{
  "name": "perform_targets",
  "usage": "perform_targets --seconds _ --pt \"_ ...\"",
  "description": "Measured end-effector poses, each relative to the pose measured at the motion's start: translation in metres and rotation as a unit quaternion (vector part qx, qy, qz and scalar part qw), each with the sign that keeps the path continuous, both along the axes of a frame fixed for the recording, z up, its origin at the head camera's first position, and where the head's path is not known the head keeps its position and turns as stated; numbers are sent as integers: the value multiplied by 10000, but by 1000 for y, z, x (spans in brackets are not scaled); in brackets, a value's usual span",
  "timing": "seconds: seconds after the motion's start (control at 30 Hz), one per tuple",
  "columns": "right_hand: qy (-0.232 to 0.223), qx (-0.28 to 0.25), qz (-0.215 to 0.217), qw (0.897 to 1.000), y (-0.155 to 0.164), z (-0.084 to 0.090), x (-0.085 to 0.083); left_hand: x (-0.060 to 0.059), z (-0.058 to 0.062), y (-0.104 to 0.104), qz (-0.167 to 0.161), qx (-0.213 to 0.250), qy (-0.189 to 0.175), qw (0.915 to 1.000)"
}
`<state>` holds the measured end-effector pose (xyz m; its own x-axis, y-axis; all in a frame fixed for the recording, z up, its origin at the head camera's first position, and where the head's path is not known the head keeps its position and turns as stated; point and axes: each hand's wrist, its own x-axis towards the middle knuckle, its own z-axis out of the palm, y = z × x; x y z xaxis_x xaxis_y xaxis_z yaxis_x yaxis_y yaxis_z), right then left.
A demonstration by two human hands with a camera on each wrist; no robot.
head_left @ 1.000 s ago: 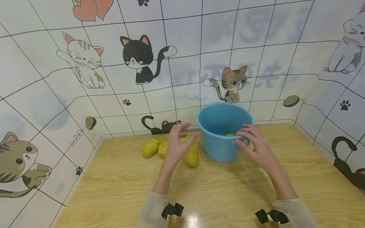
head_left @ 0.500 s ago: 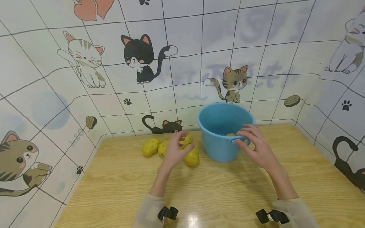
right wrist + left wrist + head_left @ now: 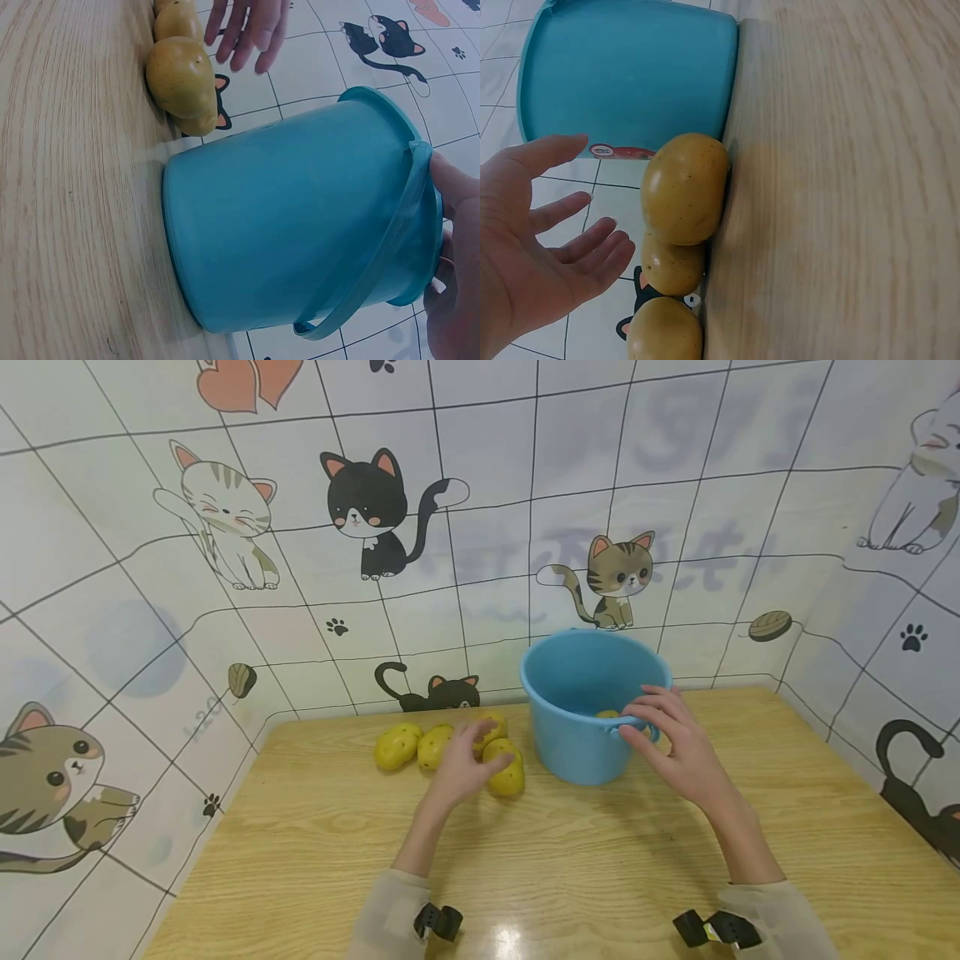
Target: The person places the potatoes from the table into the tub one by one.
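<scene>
Farthest left, beyond the left fingertips, two potatoes lie on the wooden worktop [image 3: 300,852]: one potato [image 3: 396,747] at the end of the row and a second potato [image 3: 435,745] touching it. Next comes the left hand [image 3: 459,768], held over the worktop with its fingers [image 3: 581,251] spread and relaxed, gripping nothing; the left wrist view shows a gap between the palm and the potatoes. Just past those fingertips, on the far side, sits a third potato [image 3: 491,727], and right under the thumb side lies the nearest potato [image 3: 507,770], a rounded yellow one with small dark specks; whether the thumb touches it cannot be told. That potato lies just beside the wall of the blue bucket [image 3: 581,747], which stands upright on the worktop between the two hands. Inside the bucket, close below the right fingertips, a bit of another yellow potato [image 3: 606,714] shows at the rim. The right hand [image 3: 675,747] rests on the bucket's near rim, its fingers [image 3: 651,700] bent over the edge where the thin blue handle [image 3: 375,262] hangs down the outer wall. Both forearms wear pale sleeves with small black clips at the wrists. Behind everything, tiled walls carry cartoon cat pictures.
</scene>
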<state>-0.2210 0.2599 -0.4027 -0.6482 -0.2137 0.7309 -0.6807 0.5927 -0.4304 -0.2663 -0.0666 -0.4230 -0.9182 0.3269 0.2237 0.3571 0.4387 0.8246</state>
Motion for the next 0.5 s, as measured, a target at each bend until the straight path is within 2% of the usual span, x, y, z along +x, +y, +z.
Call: perform_targets --seconds 0.5 --pt "-1 -4 -2 10000 0 2 1 -9 -15 2 -405 -848 -216 9953"
